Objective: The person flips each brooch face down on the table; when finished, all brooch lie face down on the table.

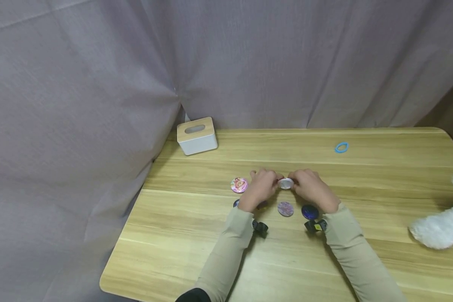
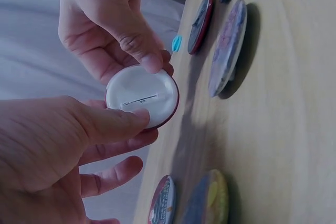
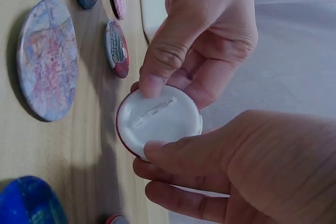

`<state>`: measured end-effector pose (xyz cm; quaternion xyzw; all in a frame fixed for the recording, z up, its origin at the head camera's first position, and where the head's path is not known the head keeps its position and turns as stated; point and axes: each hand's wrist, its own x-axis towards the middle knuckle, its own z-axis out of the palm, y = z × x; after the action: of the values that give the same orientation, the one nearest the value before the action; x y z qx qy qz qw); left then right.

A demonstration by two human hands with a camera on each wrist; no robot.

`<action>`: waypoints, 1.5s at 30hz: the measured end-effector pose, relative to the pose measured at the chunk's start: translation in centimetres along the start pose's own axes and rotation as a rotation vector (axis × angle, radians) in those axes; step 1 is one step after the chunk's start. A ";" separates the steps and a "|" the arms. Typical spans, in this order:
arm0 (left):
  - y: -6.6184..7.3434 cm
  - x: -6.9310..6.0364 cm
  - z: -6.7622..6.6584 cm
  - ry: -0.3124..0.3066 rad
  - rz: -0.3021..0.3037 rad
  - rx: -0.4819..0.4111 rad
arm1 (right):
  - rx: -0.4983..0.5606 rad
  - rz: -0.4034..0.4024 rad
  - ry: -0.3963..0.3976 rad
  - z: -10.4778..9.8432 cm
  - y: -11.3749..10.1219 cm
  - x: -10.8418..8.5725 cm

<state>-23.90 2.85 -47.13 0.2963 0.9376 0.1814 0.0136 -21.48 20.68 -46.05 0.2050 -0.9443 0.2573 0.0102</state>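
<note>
A round pin-back button badge is held up between both hands, its white back and metal pin showing in the wrist views and a red rim along its edge. My left hand pinches one side, with its thumb on the back near the pin. From the other side my right hand grips the badge, thumb also on the white back. The badge's front is hidden. Below the hands lie a pinkish-purple badge and a dark blue badge. A pink badge lies left of my left hand.
Another badge is partly covered by the left wrist. A red-and-green badge shows in the right wrist view. A tissue box stands at the back left, a blue ring lies back right, and something white and fluffy is at the right.
</note>
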 end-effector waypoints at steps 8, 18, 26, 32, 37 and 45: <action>0.3 -0.3 0.4 -0.007 -0.014 -0.029 | 0.031 0.019 0.011 0.4 0.5 -0.5; 0.1 -0.3 0.8 0.008 -0.037 -0.053 | 0.054 0.013 0.039 0.8 0.8 -0.3; 0.6 -0.1 1.1 -0.002 -0.069 0.016 | 0.013 0.056 0.049 0.7 0.6 -0.5; 0.8 0.2 1.2 0.011 -0.076 0.049 | -0.012 0.087 0.045 0.6 0.8 -0.6; 0.8 0.4 1.5 0.019 -0.071 0.057 | -0.026 0.103 0.021 0.4 1.0 -0.6; 1.2 0.1 1.6 -0.003 -0.083 0.042 | -0.013 0.125 -0.026 0.2 1.1 -0.7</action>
<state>-23.14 4.35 -48.19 0.2578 0.9526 0.1606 0.0161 -21.24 21.69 -46.85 0.1487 -0.9569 0.2488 -0.0171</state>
